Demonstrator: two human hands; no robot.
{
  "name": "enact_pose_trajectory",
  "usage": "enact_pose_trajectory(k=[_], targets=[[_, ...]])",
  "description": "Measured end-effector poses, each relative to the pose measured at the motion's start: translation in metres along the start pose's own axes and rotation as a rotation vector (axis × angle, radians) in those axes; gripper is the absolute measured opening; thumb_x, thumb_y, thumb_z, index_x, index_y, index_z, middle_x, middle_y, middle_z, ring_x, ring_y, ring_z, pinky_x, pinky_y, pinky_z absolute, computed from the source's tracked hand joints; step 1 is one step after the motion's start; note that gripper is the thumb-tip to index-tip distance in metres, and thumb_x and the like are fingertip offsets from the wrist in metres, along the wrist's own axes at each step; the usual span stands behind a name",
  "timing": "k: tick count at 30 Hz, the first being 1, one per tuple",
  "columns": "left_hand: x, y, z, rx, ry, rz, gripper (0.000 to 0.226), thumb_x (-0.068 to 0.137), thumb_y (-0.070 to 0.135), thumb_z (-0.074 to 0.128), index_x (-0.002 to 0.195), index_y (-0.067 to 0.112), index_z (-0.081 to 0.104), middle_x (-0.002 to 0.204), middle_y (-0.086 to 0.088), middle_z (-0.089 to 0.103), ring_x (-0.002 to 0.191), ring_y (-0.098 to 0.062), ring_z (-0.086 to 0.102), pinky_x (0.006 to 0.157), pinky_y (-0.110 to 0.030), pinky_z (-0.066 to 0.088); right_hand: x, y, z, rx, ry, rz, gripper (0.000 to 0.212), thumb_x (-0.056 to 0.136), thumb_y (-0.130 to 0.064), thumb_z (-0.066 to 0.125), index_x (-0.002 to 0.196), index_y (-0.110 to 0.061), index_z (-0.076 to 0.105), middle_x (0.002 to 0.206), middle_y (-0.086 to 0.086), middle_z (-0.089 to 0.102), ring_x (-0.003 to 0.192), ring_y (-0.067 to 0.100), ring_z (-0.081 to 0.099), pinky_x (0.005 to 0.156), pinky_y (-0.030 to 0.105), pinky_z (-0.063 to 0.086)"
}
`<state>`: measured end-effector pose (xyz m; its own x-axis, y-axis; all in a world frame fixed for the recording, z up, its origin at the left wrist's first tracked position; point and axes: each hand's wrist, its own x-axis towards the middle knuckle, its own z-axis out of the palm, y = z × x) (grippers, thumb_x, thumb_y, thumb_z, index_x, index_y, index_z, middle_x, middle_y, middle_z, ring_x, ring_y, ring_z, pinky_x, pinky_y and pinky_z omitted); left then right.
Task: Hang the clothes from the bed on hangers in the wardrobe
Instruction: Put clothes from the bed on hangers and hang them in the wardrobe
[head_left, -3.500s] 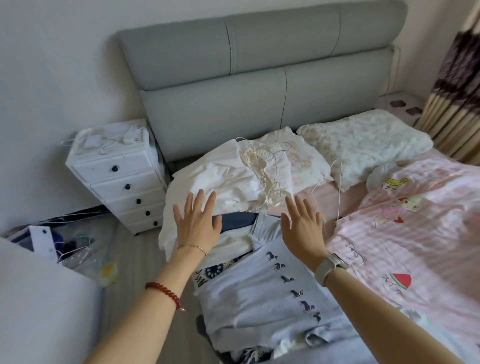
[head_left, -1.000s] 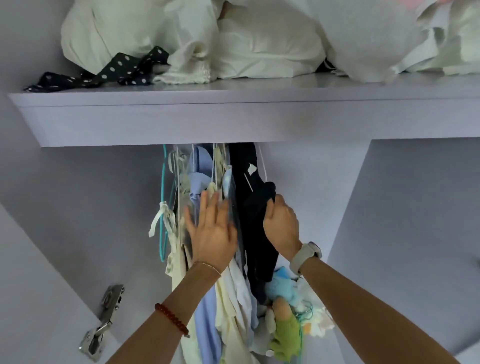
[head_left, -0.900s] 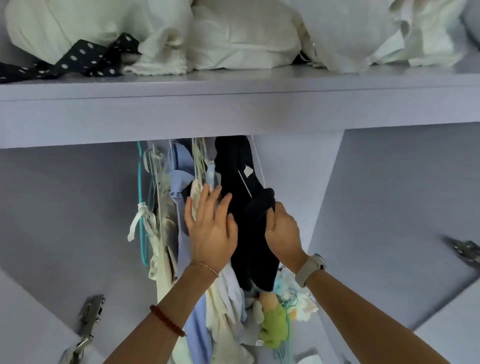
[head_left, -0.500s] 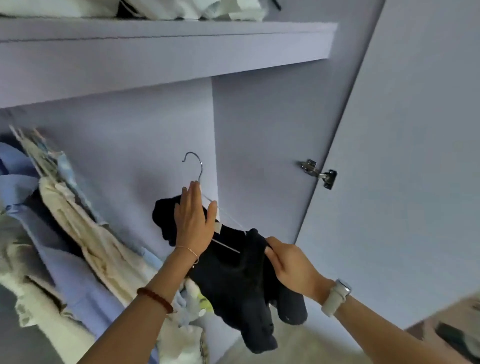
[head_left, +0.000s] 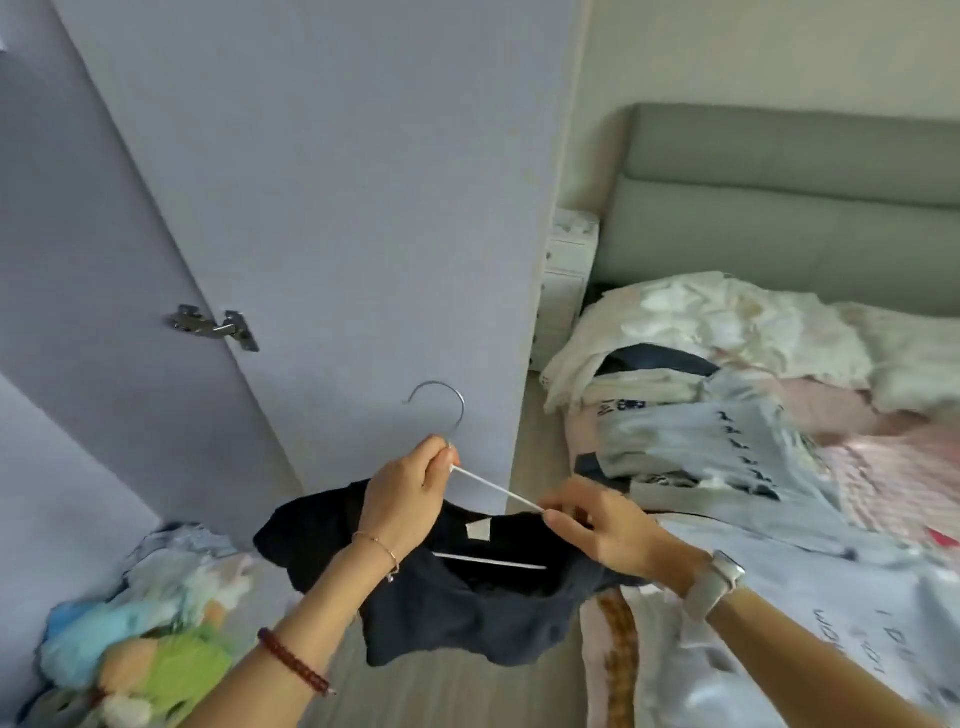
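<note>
Holding the hanger (head_left: 488, 488) low in the frame's centre, we pinch its neck in our left hand (head_left: 402, 491) and its right arm in our right hand (head_left: 597, 525), the dark shirt (head_left: 467, 608) draped below, long axis running left-right.

wardrobe door (head_left: 337, 182) left | bed (head_left: 779, 415) right | clothes (head_left: 701, 415) on bed | drawers (head_left: 566, 280) between

I'm in a home bedroom: a bed (head_left: 779, 441) piled with clothes against its grey padded headboard (head_left: 789, 197), and an open lilac wardrobe door (head_left: 337, 208) beside it.
</note>
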<state>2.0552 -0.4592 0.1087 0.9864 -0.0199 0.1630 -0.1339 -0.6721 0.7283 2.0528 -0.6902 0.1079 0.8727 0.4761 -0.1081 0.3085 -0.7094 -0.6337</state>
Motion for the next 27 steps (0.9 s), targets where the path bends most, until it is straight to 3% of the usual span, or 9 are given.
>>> enact_pose_trajectory(k=[3,8,11,13,16,18,21,24,27], targets=[[0.023,0.065,0.059,-0.022,-0.186,0.084,0.033,0.097,0.023,0.036,0.066,0.033,0.039,0.062,-0.009,0.052,0.052,-0.016,0.04,0.058,-0.04,0.04,-0.043,0.052,-0.038,0.119,0.051,0.075,0.02,0.09,-0.035,0.052,0.087,-0.022,0.067,0.076,-0.01,0.06,0.065,0.0,0.048,0.063,0.016,0.036],[0.065,0.161,0.138,-0.136,-0.335,0.219,0.029,0.097,0.023,0.038,0.07,0.03,0.047,0.061,0.007,0.054,0.047,-0.004,0.043,0.05,-0.021,0.033,-0.108,0.108,-0.107,0.176,0.368,0.248,0.027,0.088,-0.013,0.06,0.069,-0.032,0.062,0.067,-0.013,0.06,0.065,0.002,0.052,0.061,0.012,0.036],[0.094,0.204,0.172,-0.162,-0.272,0.336,0.024,0.096,0.023,0.042,0.077,0.019,0.057,0.068,0.003,0.064,0.051,-0.001,0.051,0.052,-0.016,0.039,-0.122,0.134,-0.128,0.161,0.576,0.277,0.019,0.088,-0.011,0.059,0.075,-0.02,0.069,0.071,-0.017,0.059,0.068,0.0,0.054,0.063,0.012,0.038],[0.114,0.227,0.189,-0.169,-0.127,0.504,0.03,0.092,0.029,0.043,0.08,0.012,0.064,0.07,0.0,0.068,0.061,-0.01,0.06,0.065,-0.029,0.049,-0.121,0.145,-0.135,0.171,0.702,0.306,0.016,0.088,-0.01,0.058,0.079,-0.013,0.07,0.072,-0.019,0.058,0.067,-0.003,0.053,0.063,0.012,0.037],[0.147,0.25,0.209,-0.155,0.086,0.669,0.035,0.088,0.033,0.041,0.092,0.011,0.068,0.092,0.0,0.069,0.088,-0.02,0.062,0.088,-0.035,0.043,-0.108,0.156,-0.146,0.238,0.856,0.337,0.017,0.09,-0.009,0.055,0.081,-0.008,0.069,0.072,-0.014,0.058,0.066,-0.002,0.052,0.062,0.011,0.037],[0.169,0.255,0.225,-0.131,0.111,0.691,0.04,0.088,0.034,0.04,0.109,0.01,0.063,0.117,-0.007,0.061,0.114,-0.025,0.053,0.101,-0.043,0.036,-0.094,0.165,-0.156,0.298,0.932,0.36,0.018,0.091,-0.011,0.053,0.082,-0.008,0.068,0.072,-0.01,0.059,0.067,-0.002,0.052,0.064,0.01,0.037],[0.198,0.249,0.254,-0.095,0.002,0.625,0.05,0.089,0.037,0.04,0.132,0.014,0.047,0.146,-0.01,0.034,0.136,-0.03,0.026,0.11,-0.053,0.022,-0.068,0.187,-0.175,0.391,1.002,0.395,0.02,0.092,-0.014,0.051,0.081,-0.012,0.067,0.059,-0.013,0.052,0.057,0.001,0.045,0.058,0.013,0.034],[0.232,0.237,0.295,-0.054,-0.104,0.548,0.058,0.089,0.036,0.038,0.144,0.022,0.027,0.155,-0.008,0.01,0.143,-0.026,0.005,0.112,-0.053,0.009,-0.034,0.225,-0.197,0.458,1.052,0.456,0.021,0.093,-0.018,0.049,0.081,-0.016,0.066,0.059,0.006,0.045,0.053,0.011,0.037,0.051,0.02,0.028],[0.269,0.215,0.346,0.047,-0.229,0.483,0.059,0.09,0.038,0.034,0.146,0.023,0.021,0.156,-0.007,0.007,0.143,-0.026,0.001,0.111,-0.054,0.006,0.005,0.284,-0.213,0.539,1.096,0.557,0.021,0.093,-0.018,0.05,0.081,-0.015,0.067,0.061,0.007,0.045,0.057,0.014,0.039,0.052,0.02,0.03]])
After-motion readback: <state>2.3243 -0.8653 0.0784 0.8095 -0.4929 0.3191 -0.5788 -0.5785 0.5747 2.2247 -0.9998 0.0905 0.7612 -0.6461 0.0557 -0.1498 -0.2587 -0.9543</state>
